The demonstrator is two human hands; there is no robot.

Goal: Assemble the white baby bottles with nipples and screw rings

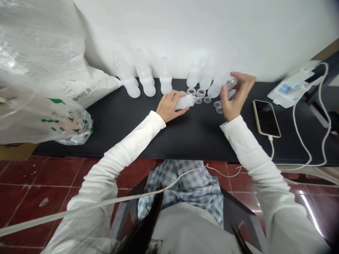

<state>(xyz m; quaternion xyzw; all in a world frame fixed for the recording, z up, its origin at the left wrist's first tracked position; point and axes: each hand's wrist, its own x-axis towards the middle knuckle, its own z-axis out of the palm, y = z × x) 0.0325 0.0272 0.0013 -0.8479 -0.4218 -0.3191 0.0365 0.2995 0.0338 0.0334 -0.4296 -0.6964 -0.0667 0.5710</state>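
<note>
My left hand (169, 106) is wrapped round a white plastic bottle (184, 102), tilted over with its narrow end to the right. Between the thumb and fingers of my right hand (236, 97) is a clear plastic cap (232, 83), raised a little above the table and partly hidden. Several small clear rings and discs (200, 92) lie between the two hands. Behind them stand more white bottles (192, 78). To the left, along the wall, are 3 white bottles (145, 83) with clear domed tops.
A large clear plastic bag (39, 42) and a printed bag (69, 121) crowd the left of the black table (127, 130). At right lie a charging phone (267, 118), a white box-like device (290, 88) and loose cables. One cable (137, 196) crosses above my lap.
</note>
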